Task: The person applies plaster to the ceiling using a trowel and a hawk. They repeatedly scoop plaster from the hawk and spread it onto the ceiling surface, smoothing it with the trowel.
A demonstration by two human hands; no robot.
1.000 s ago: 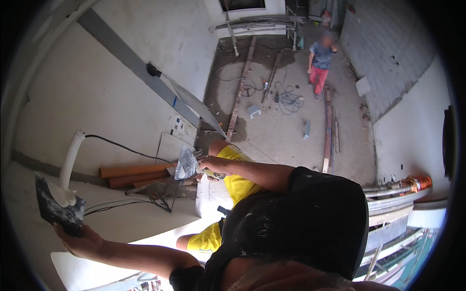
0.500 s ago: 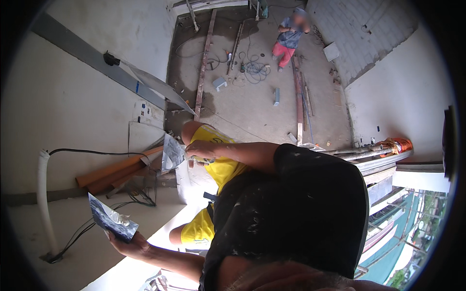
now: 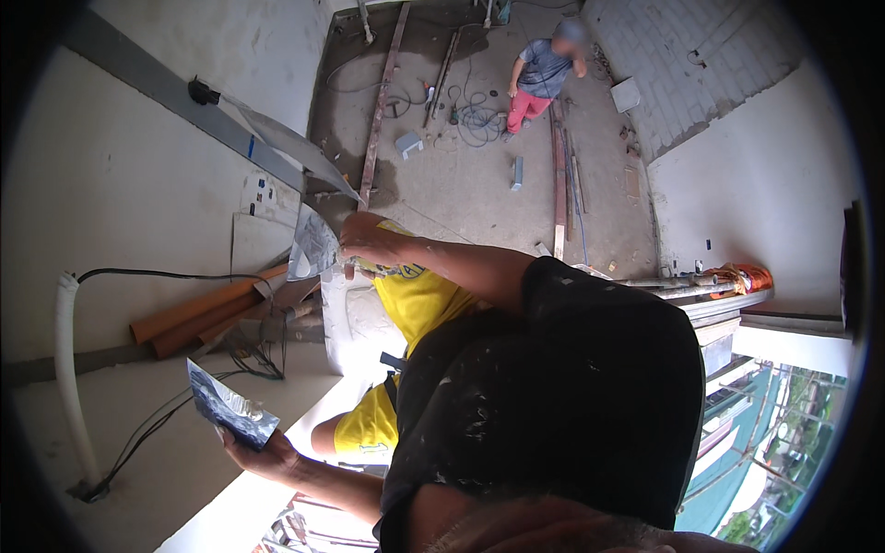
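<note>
My left hand (image 3: 263,453) is low at the left and holds a flat plaster board (image 3: 229,412) smeared with grey mortar, tilted up beside the pale wall (image 3: 120,212). My right hand (image 3: 364,247) reaches across my yellow-clad legs (image 3: 415,295) and grips a steel trowel (image 3: 312,247) by its handle. The blade carries grey mortar and sits close to the wall's lower corner. My black shirt (image 3: 553,405) fills the lower middle of the view.
Orange pipes (image 3: 198,318), a white pipe (image 3: 66,369) and black cables (image 3: 166,275) lie by the wall. A grey metal strip (image 3: 175,111) runs up it. Far below, another person (image 3: 542,78) stands among planks (image 3: 380,97) and cables. Scaffold tubes (image 3: 687,281) are at right.
My left hand has carried the plaster board away from the white pipe, toward my body. My right hand with the trowel has stayed near the wall. The view has swung.
</note>
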